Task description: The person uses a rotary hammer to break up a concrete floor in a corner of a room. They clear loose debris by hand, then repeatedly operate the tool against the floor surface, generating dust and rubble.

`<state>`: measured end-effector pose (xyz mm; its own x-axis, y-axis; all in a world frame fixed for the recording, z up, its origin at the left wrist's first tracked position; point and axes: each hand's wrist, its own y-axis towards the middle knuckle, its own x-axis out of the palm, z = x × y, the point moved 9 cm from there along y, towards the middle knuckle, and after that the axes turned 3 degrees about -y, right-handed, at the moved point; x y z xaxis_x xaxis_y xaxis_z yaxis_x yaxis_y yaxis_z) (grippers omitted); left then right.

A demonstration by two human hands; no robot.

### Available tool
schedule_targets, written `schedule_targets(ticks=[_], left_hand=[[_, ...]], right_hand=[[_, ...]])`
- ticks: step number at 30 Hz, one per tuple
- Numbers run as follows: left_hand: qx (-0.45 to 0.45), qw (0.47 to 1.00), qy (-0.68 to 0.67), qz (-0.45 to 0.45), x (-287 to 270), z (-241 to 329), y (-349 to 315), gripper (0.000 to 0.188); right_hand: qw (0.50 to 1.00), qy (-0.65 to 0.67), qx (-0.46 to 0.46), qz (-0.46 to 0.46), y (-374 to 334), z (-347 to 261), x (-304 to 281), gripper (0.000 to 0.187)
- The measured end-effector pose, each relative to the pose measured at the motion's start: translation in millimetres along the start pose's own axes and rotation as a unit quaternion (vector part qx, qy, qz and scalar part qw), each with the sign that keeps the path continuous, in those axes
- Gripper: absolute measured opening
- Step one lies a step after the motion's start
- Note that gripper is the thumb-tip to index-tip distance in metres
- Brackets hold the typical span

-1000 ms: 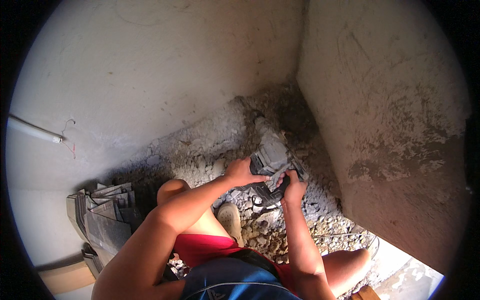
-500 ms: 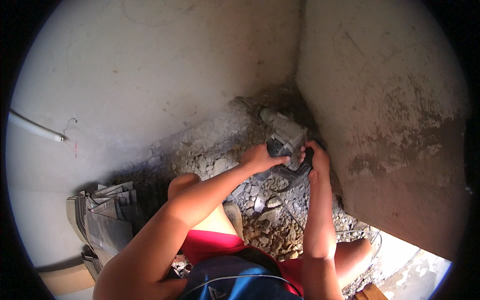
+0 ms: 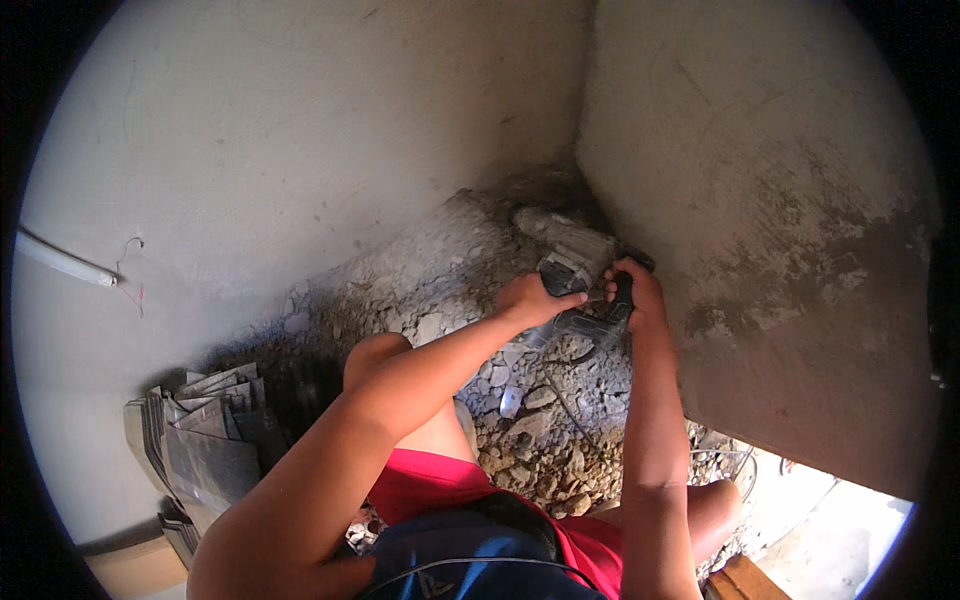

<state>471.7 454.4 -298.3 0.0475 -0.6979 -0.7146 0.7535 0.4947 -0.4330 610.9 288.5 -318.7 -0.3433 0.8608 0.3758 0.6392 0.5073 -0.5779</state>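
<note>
A dust-covered rotary hammer (image 3: 583,238) lies over the rubble in the corner, its grey front end pointing to the far left. My left hand (image 3: 535,300) grips the black part on its near left side, thumb stretched across toward the middle. On the right, my right hand (image 3: 640,290) has its fingers wrapped round the black rear handle. The tip of the tool is lost among dust and broken stone. Below the handle a dark cable (image 3: 570,405) runs over the stones toward me.
Rubble (image 3: 530,425) covers the floor between my legs and the corner. Two plaster walls (image 3: 330,130) meet behind the tool. A stack of grey sheets or tiles (image 3: 210,435) leans at the left, below a white tube (image 3: 65,258) with loose wires. Brown wood (image 3: 745,580) lies lower right.
The hammer has turned, its rear handle swinging up and to the right. My right hand has moved slightly up with it and now wraps round the handle; my left hand has shifted slightly right.
</note>
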Motion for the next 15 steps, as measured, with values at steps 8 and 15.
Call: schedule_targets(ticks=[8, 15], left_hand=[[-0.019, 0.999, -0.035, -0.017, 9.0, -67.7, -53.4, 0.110], [-0.024, 0.999, -0.048, 0.007, -30.1, -38.4, -87.4, 0.099]], right_hand=[[0.999, 0.029, -0.039, 0.009, -66.4, 82.8, 32.3, 0.016], [0.996, 0.004, -0.085, 0.017, -122.4, 14.2, 62.5, 0.016]])
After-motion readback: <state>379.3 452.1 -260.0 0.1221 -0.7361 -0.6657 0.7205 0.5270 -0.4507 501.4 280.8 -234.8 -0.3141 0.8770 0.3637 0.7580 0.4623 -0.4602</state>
